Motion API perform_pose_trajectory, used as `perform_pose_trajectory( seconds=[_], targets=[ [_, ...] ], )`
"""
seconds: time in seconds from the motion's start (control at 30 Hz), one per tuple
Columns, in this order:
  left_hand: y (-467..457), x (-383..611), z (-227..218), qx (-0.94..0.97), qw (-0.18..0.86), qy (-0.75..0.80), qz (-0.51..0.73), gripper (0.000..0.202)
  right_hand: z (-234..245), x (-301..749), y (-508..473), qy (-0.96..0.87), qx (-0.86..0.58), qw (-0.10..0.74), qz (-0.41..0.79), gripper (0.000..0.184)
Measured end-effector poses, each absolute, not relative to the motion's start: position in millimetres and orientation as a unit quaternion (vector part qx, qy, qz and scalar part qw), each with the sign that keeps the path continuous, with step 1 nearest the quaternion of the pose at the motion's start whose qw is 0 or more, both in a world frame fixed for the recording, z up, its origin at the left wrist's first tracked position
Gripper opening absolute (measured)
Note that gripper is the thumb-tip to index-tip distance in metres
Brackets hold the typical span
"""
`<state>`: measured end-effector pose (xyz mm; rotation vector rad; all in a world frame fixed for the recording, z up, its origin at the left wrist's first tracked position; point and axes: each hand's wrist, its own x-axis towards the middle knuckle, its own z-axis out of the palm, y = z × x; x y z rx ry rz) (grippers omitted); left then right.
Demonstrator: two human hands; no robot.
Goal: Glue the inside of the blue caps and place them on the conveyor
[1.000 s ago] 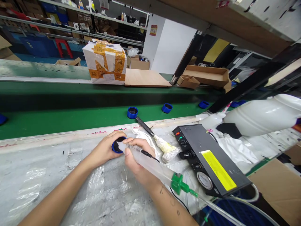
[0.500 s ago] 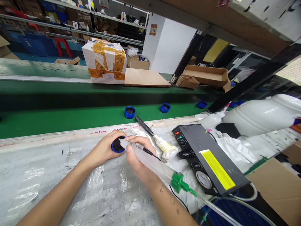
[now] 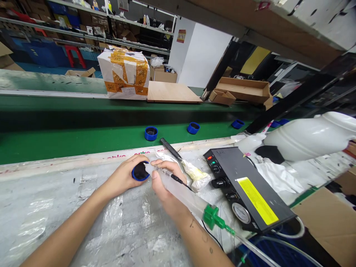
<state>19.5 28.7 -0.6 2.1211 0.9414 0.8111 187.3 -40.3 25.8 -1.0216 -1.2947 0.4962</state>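
Observation:
My left hand (image 3: 125,173) is closed around a blue ring-shaped part with a black inside (image 3: 140,171), tilted so its opening faces me. In my right hand (image 3: 167,181) is a translucent dispensing syringe (image 3: 183,194), gripped near its tip end. The nozzle points left and sits at the right rim of the blue part; whether it touches cannot be made out. A green cap (image 3: 211,216) closes the syringe's rear, and a clear air hose runs from it to the lower right. A thin black cable with a plug lies along the barrel.
Right of my hands stands a black dispenser box (image 3: 250,185) with a gauge and lit switches. A black-handled tool (image 3: 170,148) lies by a stained cloth (image 3: 196,174). Blue parts (image 3: 151,133) sit on the green conveyor belt (image 3: 69,142). A white jug (image 3: 308,135) lies at right.
The syringe tip has shifted slightly right, from over the blue part's opening to its right rim. The blue parts on the belt have moved a little to the left.

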Motion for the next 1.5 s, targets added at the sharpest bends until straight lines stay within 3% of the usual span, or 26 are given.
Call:
perform_pose_trajectory(
  seconds=[0.7,1.1,1.27,1.5],
  targets=[
    [27.0,18.8,0.6,0.812,0.336,0.353,0.322,0.032,37.3,199.0,-45.3,-0.597,-0.501,0.606,0.159,0.011],
    [30.0,20.0,-3.0,0.807,0.336,0.363,0.323,0.035,37.5,197.9,-46.8,-0.547,-0.542,0.603,0.209,0.011],
    [30.8,19.1,-8.6,0.776,0.297,0.42,0.364,0.043,41.9,209.3,-38.5,-0.539,-0.492,0.653,0.203,0.017],
    [39.0,15.7,-24.0,0.768,0.265,0.436,0.387,0.047,77.1,220.5,17.7,-0.432,-0.419,0.745,0.287,0.028]
  ],
)
